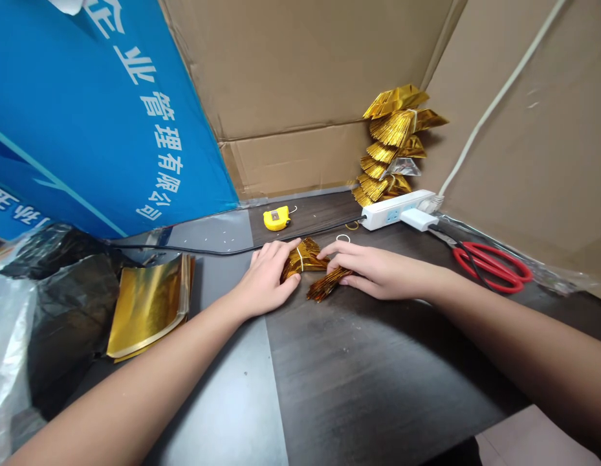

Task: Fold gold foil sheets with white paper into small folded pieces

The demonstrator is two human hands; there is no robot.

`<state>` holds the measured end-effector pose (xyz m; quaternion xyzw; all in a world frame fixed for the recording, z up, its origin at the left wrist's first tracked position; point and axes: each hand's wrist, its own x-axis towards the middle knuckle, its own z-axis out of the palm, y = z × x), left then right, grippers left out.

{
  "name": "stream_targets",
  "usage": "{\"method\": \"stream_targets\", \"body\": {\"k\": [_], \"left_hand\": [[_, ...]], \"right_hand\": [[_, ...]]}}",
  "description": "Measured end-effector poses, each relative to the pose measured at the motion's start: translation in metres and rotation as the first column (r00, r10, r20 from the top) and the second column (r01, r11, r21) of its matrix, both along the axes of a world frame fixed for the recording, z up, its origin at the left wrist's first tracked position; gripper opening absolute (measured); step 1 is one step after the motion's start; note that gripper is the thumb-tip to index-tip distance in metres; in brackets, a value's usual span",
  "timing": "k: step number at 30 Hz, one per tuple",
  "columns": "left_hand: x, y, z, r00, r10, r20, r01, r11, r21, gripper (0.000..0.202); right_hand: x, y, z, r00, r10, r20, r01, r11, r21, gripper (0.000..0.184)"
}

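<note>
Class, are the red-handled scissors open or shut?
Shut: the red-handled scissors have their handles side by side and blades closed into one narrow line.

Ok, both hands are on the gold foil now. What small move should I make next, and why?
Probably pick up the small pale elastic loop with the right hand. It lies just beyond those fingertips, while the left hand pins the gold foil bundle down, and the fringed foil strip beside it shows no band of its own.
</note>
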<state>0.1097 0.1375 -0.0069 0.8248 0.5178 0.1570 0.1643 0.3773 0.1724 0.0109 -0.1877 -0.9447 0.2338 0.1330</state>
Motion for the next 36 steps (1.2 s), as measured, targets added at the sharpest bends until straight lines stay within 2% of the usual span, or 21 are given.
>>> {"method": "stream_targets", "body": {"k": [7,23,36], "left_hand": [[0.0,0.001,-0.001,1.0,-0.007,0.018,0.007,1.0,0.011,0.063],[0.0,0.001,-0.003,1.0,0.0,-0.003,0.0,1.0,0.02,0.061],[0.001,0.001,-0.002,1.0,0.004,-0.015,-0.004,1.0,0.014,0.063]], "right_hand": [[-0.001,0.001,0.001,0.999,0.028,-0.043,-0.027,0.999,0.02,0.018],[0.007,0.004,0.009,1.0,0.022,0.002,-0.022,1.0,0.016,0.021],[0.003,0.001,0.012,0.998,0.039,0.051,-0.037,0.998,-0.046,0.023]]}}
